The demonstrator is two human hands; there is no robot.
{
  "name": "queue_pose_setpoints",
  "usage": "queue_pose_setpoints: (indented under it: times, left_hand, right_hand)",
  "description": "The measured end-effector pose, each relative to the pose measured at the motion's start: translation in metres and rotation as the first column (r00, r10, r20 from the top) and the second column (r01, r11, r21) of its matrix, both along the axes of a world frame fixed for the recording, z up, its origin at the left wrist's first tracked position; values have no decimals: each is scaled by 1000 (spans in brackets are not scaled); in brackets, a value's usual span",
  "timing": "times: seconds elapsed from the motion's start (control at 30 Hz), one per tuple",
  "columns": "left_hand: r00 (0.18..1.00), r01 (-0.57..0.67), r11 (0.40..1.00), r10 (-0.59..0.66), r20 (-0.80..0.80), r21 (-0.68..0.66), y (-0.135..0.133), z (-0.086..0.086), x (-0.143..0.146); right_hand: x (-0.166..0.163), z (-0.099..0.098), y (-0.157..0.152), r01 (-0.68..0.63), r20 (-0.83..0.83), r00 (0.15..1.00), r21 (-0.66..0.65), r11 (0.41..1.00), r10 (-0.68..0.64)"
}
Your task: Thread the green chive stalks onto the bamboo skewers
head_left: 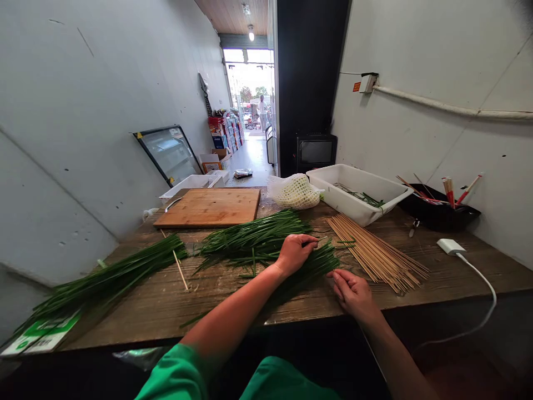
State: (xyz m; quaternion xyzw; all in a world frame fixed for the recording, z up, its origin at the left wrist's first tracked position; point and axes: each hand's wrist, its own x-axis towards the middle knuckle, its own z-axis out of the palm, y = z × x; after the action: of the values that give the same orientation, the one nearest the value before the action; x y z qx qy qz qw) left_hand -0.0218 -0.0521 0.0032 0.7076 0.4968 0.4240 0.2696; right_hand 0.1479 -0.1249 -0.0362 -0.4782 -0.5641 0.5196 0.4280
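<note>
On the wooden table lies a bundle of green garlic chives (320,260), its cut ends pointing right. My left hand (296,253) reaches over this bundle, thumb and fingers pinched on a thin pale-tipped strand that looks like a chive. At the bundle's lower right edge, my right hand (352,289) pinches with thumb and forefinger at a chive end; the exact hold is partly hidden. Behind my left hand lies a larger pile of chives (258,233). A fan of bamboo skewers (378,253) is spread just right of the bundle.
Another chive bundle (112,275) lies left, beside a single skewer (180,269). Along the back are a cutting board (212,206), a foam-netted bundle (293,191) and a white tub (358,208). A black bowl (441,214) and a white charger (452,246) sit right.
</note>
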Motion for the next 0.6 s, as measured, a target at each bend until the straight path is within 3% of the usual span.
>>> queue_pose_setpoints:
  times: [0.6]
  left_hand:
    - [999,31,999,-32,-8,-16,-1,1,0]
  right_hand:
    - [-2,5,-1,5,19,1000,-11,1000,-5]
